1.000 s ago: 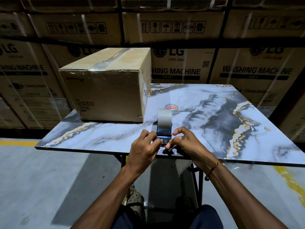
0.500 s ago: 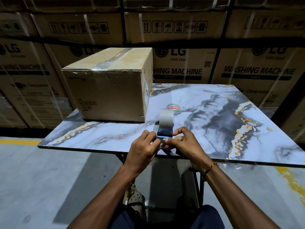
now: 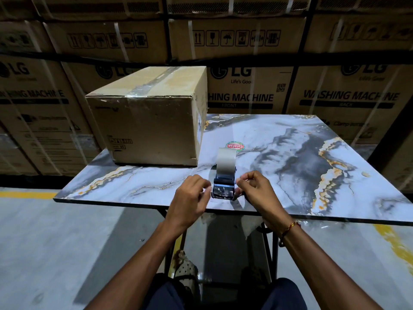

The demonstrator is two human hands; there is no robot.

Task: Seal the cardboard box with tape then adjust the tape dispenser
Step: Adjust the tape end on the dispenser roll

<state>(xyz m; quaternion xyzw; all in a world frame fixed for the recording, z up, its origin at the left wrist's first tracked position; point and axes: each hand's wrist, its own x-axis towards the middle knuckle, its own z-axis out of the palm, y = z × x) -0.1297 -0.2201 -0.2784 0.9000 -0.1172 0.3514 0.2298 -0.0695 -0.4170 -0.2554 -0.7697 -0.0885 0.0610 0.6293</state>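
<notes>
A cardboard box (image 3: 152, 128) stands on the back left of the marble-patterned table (image 3: 290, 157), with a strip of clear tape along its top seam. The tape dispenser (image 3: 224, 175), blue with a grey roll, sits upright near the table's front edge. My left hand (image 3: 190, 198) is at its left side and my right hand (image 3: 257, 193) at its right side. The curled fingertips of both pinch at the dispenser's front end, by the toothed blade. What they pinch there is too small to tell.
A round red and green sticker (image 3: 234, 146) lies on the table just behind the dispenser. Stacked washing-machine cartons (image 3: 245, 90) form a wall behind the table. The grey floor carries yellow lines (image 3: 26, 194). My legs and the table's frame are below the front edge.
My hands have drawn slightly apart, so the dispenser's front end and blade now show between them. The dispenser and the box have stayed where they were.
</notes>
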